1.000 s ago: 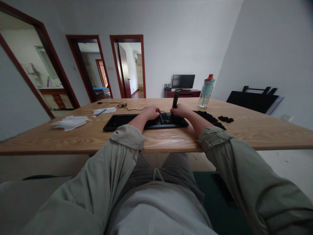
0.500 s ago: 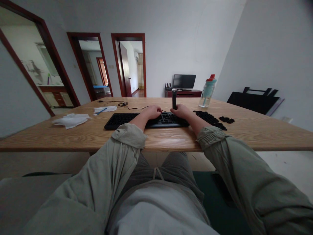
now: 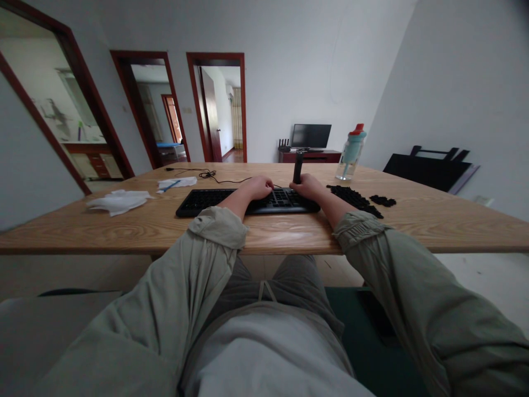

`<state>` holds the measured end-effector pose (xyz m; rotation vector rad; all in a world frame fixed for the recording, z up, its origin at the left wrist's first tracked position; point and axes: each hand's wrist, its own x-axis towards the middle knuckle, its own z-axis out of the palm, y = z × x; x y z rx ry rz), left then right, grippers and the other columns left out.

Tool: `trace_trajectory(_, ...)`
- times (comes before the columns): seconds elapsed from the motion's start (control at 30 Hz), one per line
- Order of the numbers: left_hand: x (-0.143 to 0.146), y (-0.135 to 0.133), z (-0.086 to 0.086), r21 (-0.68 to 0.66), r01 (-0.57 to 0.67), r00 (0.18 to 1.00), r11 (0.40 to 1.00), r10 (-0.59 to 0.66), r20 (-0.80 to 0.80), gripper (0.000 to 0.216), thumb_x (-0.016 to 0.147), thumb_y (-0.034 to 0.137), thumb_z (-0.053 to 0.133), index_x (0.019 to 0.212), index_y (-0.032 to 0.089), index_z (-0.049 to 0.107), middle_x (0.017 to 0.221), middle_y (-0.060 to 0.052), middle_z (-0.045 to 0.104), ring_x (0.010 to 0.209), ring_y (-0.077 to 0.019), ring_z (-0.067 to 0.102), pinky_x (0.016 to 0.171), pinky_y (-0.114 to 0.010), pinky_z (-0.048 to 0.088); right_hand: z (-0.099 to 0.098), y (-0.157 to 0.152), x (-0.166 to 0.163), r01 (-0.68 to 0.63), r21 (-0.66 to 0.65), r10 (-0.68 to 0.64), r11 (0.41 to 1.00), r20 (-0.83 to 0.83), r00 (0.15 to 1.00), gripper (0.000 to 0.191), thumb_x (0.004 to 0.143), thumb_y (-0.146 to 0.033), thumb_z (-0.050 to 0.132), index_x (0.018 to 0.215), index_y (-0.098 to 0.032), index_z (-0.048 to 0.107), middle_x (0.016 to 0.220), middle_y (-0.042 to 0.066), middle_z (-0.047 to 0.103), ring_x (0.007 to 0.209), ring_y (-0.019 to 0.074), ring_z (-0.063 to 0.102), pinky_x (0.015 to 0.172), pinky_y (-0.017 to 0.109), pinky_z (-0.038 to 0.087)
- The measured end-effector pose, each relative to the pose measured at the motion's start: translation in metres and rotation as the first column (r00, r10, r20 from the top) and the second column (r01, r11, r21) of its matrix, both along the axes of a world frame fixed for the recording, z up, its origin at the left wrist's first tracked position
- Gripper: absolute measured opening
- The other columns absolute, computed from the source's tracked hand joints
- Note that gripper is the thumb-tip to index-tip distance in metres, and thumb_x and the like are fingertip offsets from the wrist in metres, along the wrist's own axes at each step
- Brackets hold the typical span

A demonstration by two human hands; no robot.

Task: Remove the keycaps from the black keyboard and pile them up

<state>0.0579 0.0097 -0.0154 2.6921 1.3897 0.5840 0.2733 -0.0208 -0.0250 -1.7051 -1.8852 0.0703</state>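
A black keyboard (image 3: 206,201) lies on the wooden table in front of me, with keycaps gone from part of its right side. My left hand (image 3: 259,188) rests over its middle, fingers curled down onto it; the fingertips are partly hidden. My right hand (image 3: 308,186) is closed around a black stick-shaped tool (image 3: 298,166) that stands nearly upright above the keyboard's right part. The tool's lower end is hidden by the hand. Right of the keyboard lie a large group of loose black keycaps (image 3: 351,197) and a smaller cluster of keycaps (image 3: 382,201).
A clear water bottle (image 3: 351,153) with a red and teal top stands behind the keycaps. Crumpled white tissue (image 3: 119,202) and a blue stick (image 3: 171,186) on another tissue lie left. The keyboard's cable (image 3: 210,175) runs behind. The table's front edge (image 3: 289,251) is near me.
The black tool in my right hand leans slightly more to the right, and that hand has shifted a little right. My left hand stays on the keyboard.
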Motion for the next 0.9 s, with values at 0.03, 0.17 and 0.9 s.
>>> trace_trajectory(0.03, 0.0, 0.0, 0.0, 0.002, 0.001, 1.0, 1.0, -0.001, -0.003, 0.033, 0.083, 0.023, 0.056, 0.106, 0.023, 0.079, 0.105, -0.005, 0.078, 0.093, -0.0195, 0.069, 0.085, -0.027, 0.052, 0.0, 0.0, 0.0, -0.005, 0.006, 0.005, 1.0, 0.01, 1.0, 0.025, 0.089, -0.029, 0.061, 0.096, -0.01, 0.075, 0.099, 0.015, 0.075, 0.088, 0.0237, 0.069, 0.076, 0.027, 0.05)
trace_trajectory(0.17, 0.001, 0.001, 0.0, 0.007, 0.006, 1.0, 1.0, -0.006, -0.006, 0.034, 0.083, 0.022, 0.055, 0.107, 0.022, 0.079, 0.106, -0.005, 0.077, 0.094, -0.0197, 0.069, 0.083, -0.027, 0.052, 0.001, 0.002, 0.001, -0.016, 0.015, 0.016, 1.0, 0.006, 1.0, 0.023, 0.087, -0.028, 0.063, 0.096, -0.01, 0.075, 0.099, 0.015, 0.075, 0.088, 0.0233, 0.069, 0.076, 0.027, 0.049)
trace_trajectory(0.9, 0.005, -0.008, 0.003, 0.003, 0.06, 0.993, 0.998, -0.06, 0.106, 0.032, 0.085, 0.031, 0.06, 0.111, 0.019, 0.075, 0.1, -0.007, 0.076, 0.087, -0.0189, 0.068, 0.076, -0.027, 0.048, 0.013, -0.009, -0.008, -0.119, 0.106, 0.154, 0.987, -0.44, 0.885, 0.016, 0.08, -0.024, 0.061, 0.068, -0.014, 0.065, 0.058, 0.004, 0.06, 0.054, 0.0132, 0.053, 0.051, 0.024, 0.039)
